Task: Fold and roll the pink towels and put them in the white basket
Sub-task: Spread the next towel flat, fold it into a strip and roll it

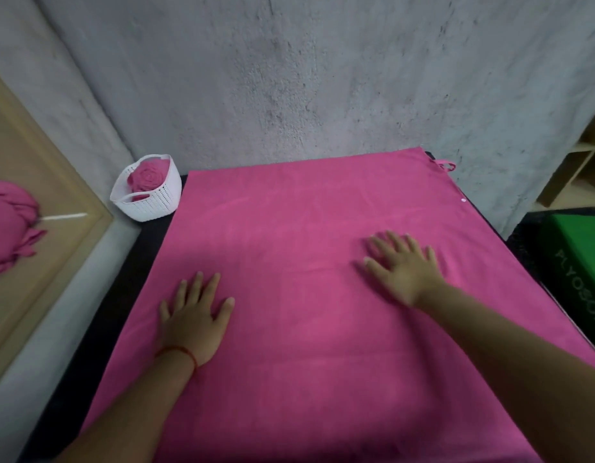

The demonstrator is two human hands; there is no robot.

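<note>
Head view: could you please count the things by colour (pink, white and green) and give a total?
Pink: 3, namely the spread towel, the rolled towel in the basket, and the crumpled heap at the left, whose pieces cannot be told apart
White: 1, the basket
Green: 1, the box
Total: 5

towel (pixel 306 262): near edge cut off at bottom, hides most of table (pixel 155 235) | right hand (pixel 403 269): blurred, fingertips unclear | roll (pixel 147 177): lower part hidden behind basket (pixel 152 202) wall | pile (pixel 8 225): cut off at left | green box (pixel 577 262): cut off at right, lettering incomplete | white speck (pixel 463 200) on towel: too small to tell
</note>
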